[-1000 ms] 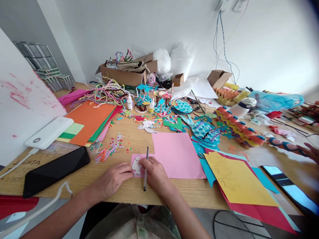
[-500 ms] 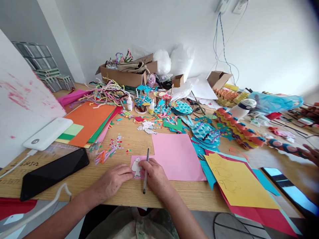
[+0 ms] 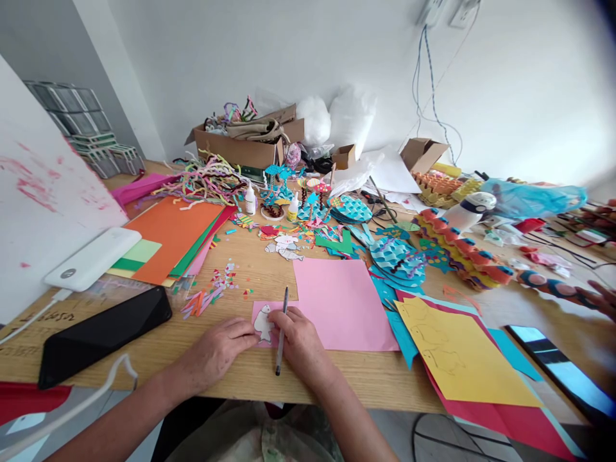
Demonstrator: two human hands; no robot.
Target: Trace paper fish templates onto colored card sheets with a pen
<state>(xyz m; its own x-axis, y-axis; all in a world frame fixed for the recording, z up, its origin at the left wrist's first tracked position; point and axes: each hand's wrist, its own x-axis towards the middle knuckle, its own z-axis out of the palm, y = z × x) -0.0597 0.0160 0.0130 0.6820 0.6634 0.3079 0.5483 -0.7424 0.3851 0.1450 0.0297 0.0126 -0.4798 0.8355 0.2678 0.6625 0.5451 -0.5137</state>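
A white paper fish cutout [image 3: 263,323] lies on a pink sheet of paper [image 3: 346,308], on the narrow part that sticks out to the left. My left hand [image 3: 219,351] rests at that part's left edge, its fingers together and their tips touching the cutout near its tail. My right hand [image 3: 305,343] is closed on a pen [image 3: 282,330], which lies across its fingers pointing away from me. The same hand's thumb and fingertips press the cutout's right side. The spot under the fingertips of both hands is hidden.
Left are a black phone [image 3: 106,333], a white power bank [image 3: 94,260] and coloured paper [image 3: 178,224]. Right are a yellow sheet [image 3: 466,353] with pencil outlines, another phone [image 3: 568,366] and another person's hand [image 3: 604,298]. Glue bottles [image 3: 250,200] and blue paper fish [image 3: 397,260] stand behind.
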